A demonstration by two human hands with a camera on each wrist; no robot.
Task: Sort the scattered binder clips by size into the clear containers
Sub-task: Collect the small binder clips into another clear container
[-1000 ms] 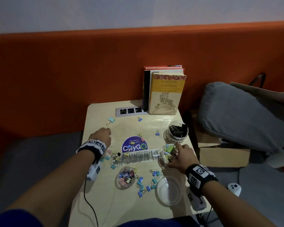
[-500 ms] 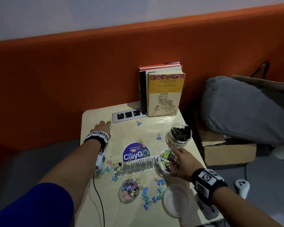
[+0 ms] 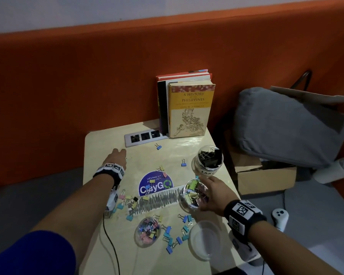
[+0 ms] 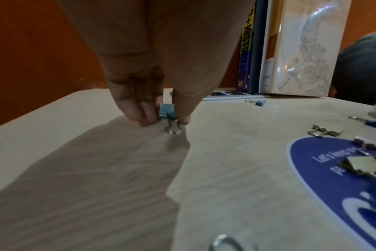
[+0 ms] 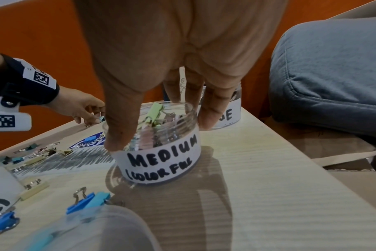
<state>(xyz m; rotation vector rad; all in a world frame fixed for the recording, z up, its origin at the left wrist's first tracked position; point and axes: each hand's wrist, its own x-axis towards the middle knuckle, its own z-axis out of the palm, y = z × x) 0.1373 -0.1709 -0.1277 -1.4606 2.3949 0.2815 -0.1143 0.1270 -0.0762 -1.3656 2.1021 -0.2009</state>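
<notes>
My left hand (image 3: pixel 122 153) reaches to the far left of the table, where thumb and fingers (image 4: pixel 163 117) pinch a light blue binder clip (image 4: pixel 167 110) whose wire loop touches the tabletop. My right hand (image 3: pixel 205 188) grips the clear jar labelled MEDIUM COLORFUL (image 5: pixel 161 163), thumb on one side and fingers on the other; this jar (image 3: pixel 193 195) holds mixed coloured clips. Behind it stands the jar of black clips (image 3: pixel 208 161). A third container with small coloured clips (image 3: pixel 147 232) is near the front. Loose clips (image 3: pixel 175 235) lie scattered between them.
An empty clear container (image 3: pixel 205 240) stands at the front right. Books (image 3: pixel 189 108) and a power strip (image 3: pixel 145 136) line the table's back edge. A round blue sticker (image 3: pixel 156 185) marks the table's middle. A grey cushion (image 3: pixel 286 124) and cardboard box (image 3: pixel 266 177) sit to the right.
My left hand has reached farther back-left and taken the light blue clip between its fingers. My right hand has shifted from the top of the medium jar to clasping its sides.
</notes>
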